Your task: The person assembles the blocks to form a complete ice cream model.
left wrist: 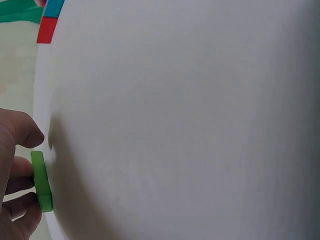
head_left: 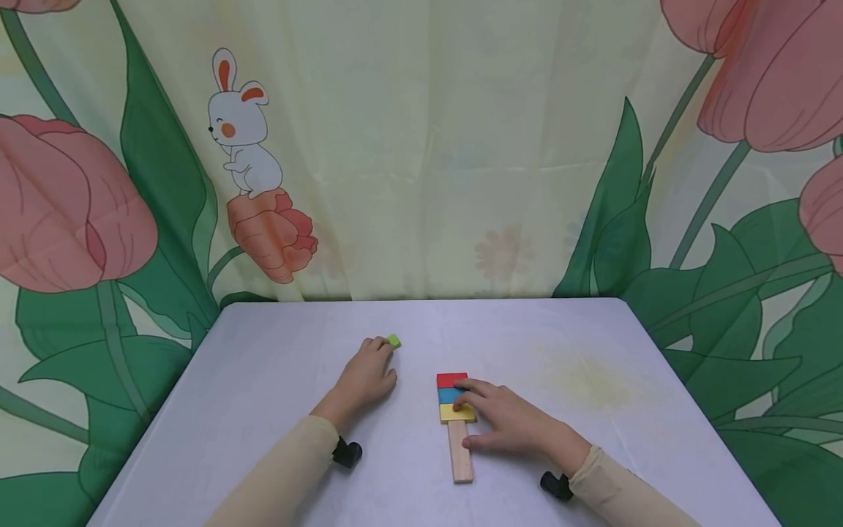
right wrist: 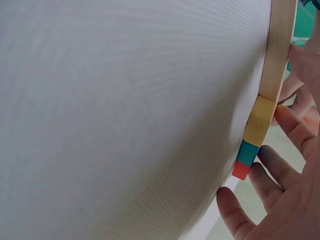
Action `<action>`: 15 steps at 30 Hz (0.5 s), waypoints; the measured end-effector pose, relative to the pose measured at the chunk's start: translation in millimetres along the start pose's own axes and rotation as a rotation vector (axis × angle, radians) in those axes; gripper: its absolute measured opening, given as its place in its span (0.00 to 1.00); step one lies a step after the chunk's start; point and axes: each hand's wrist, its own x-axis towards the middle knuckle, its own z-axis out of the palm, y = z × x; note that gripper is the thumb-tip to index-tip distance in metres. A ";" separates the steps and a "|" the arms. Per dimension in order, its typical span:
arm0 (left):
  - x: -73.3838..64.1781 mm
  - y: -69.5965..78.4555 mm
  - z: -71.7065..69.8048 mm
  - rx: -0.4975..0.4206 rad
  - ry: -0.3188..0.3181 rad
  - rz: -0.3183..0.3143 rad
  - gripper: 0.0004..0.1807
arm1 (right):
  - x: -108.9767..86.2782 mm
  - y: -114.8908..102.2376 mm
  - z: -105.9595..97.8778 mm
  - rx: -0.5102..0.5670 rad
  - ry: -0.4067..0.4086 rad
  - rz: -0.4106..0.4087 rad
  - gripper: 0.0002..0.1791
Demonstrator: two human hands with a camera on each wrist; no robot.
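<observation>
A small green block point(head_left: 394, 341) is toward the back of the table, at the fingertips of my left hand point(head_left: 365, 373). In the left wrist view those fingers touch the far side of the green block point(left wrist: 42, 180), while the thumb stands apart from it. In front of me a column lies on the table: a red block point(head_left: 451, 380), a blue block point(head_left: 449, 396), a yellow block point(head_left: 451, 413) and a plain wooden strip point(head_left: 460, 457), end to end. My right hand point(head_left: 516, 421) rests along its right side, fingertips on the blocks and thumb at the strip.
A white cloth covers the table point(head_left: 263, 410), with a yellowish stain point(head_left: 589, 377) at the right. Behind the table hangs a curtain point(head_left: 421, 146) printed with tulips and a rabbit. Black wrist cameras sit at both sleeves.
</observation>
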 end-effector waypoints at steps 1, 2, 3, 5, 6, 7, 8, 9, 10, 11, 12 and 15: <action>0.4 1.4 0.8 -0.002 0.001 0.010 0.25 | 0.1 -0.4 0.0 0.001 -0.001 0.002 0.29; 0.9 2.9 1.3 -0.006 0.003 0.019 0.25 | 0.1 -0.7 0.0 0.004 -0.001 0.004 0.29; 1.4 4.5 2.0 -0.011 0.005 0.027 0.25 | 0.3 -1.0 0.1 0.004 -0.002 0.006 0.29; 2.7 8.1 3.5 -0.009 0.000 0.035 0.25 | 0.8 -1.6 0.2 0.003 -0.002 0.009 0.29; 3.5 10.3 4.1 -0.009 -0.007 0.036 0.25 | 0.9 -1.9 0.1 0.004 -0.001 0.010 0.29; 4.2 12.6 4.8 -0.010 -0.013 0.037 0.25 | 1.0 -2.1 0.0 0.005 0.000 0.011 0.29; 5.1 15.0 5.5 -0.009 -0.020 0.039 0.25 | 1.0 -2.4 -0.1 0.006 -0.001 0.013 0.29; 5.9 17.4 6.2 -0.005 -0.029 0.041 0.26 | 1.0 -2.6 -0.3 0.006 -0.004 0.015 0.29; 6.9 19.8 7.0 -0.003 -0.036 0.043 0.26 | 0.9 -2.8 -0.5 0.008 -0.005 0.017 0.29; 7.7 22.4 7.3 -0.006 -0.044 0.044 0.26 | 0.8 -2.9 -0.7 0.011 -0.005 0.019 0.29; 8.5 24.8 7.8 -0.012 -0.045 0.048 0.26 | 0.6 -3.0 -1.0 0.013 -0.006 0.021 0.29; 10.2 30.5 10.3 -0.014 -0.055 0.058 0.27 | 0.6 -3.2 -1.6 0.011 -0.010 0.021 0.29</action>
